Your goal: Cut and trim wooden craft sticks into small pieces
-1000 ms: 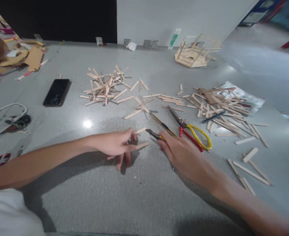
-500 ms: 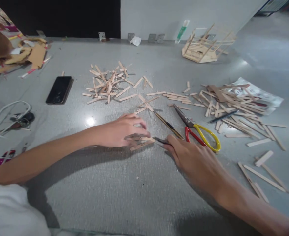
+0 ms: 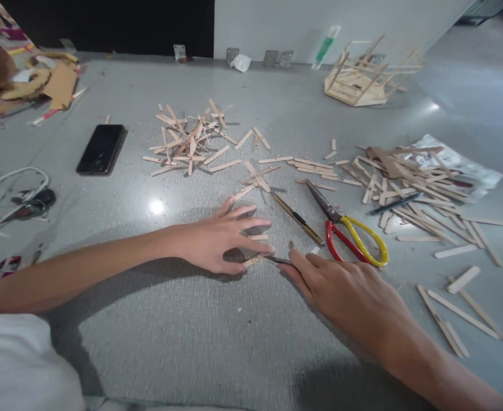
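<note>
My left hand (image 3: 224,238) lies over the table with its fingers spread. Under and beside its fingers are two short pieces of wooden craft stick, the nearer stick piece (image 3: 254,260) showing between thumb and forefinger. Closed around a thin dark pointed tool (image 3: 280,261) is my right hand (image 3: 341,288); most of the tool is hidden, so its kind is unclear. Its tip points left and reaches the end of the near stick piece. Just beyond my right hand lie a utility knife (image 3: 297,218) and scissors (image 3: 345,228) with one red and one yellow handle.
Craft sticks lie in a heap of pieces (image 3: 191,140) at the back and a larger pile (image 3: 422,182) at right, with a dark pen (image 3: 394,203). A stick-built frame (image 3: 358,85) stands at the back right. A phone (image 3: 102,149) and cables (image 3: 15,177) are at left.
My left hand's fingers have spread apart and its thumb now shows near the stick pieces. The tool in my right hand has shifted slightly nearer to me. The view has tilted a little.
</note>
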{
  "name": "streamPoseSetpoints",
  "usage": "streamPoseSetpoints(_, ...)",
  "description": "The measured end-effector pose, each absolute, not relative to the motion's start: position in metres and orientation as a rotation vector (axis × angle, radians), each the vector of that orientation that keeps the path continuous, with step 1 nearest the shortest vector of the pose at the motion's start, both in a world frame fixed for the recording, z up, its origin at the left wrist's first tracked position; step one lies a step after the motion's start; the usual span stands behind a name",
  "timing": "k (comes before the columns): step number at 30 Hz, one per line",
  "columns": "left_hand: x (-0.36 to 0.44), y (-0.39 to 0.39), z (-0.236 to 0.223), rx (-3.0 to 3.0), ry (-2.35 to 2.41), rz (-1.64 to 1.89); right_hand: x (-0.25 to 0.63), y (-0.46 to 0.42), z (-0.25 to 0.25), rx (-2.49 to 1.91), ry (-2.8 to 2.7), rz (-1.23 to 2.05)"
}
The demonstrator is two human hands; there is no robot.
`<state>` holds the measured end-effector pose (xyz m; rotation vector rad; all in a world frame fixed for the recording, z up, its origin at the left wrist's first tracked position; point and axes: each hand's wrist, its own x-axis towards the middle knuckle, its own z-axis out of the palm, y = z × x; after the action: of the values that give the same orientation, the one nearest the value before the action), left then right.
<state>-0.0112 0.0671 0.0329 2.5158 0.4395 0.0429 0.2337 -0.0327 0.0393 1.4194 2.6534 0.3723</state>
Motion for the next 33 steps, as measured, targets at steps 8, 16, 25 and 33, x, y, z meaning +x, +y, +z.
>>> streamPoseSetpoints(8, -0.004, 0.059, 0.022, 2.737, 0.655, 0.201, 0.237, -0.034, 0.036, 1.578, 2.554, 0.325)
streamPoseSetpoints(16, -0.009, 0.061, 0.033, 2.810, 0.682, 0.109, 0.238, -0.032, 0.036, 1.778, 2.549, 0.238)
streamPoseSetpoints(25, -0.007, 0.052, 0.034, 2.428, 0.787, 0.199, 0.232, -0.037, 0.040, 1.727, 2.522, 0.175)
streamPoseSetpoints(33, -0.007, 0.064, 0.024, 2.530, 0.861, 0.227, 0.234, -0.029, 0.033, 1.720, 2.520, 0.257)
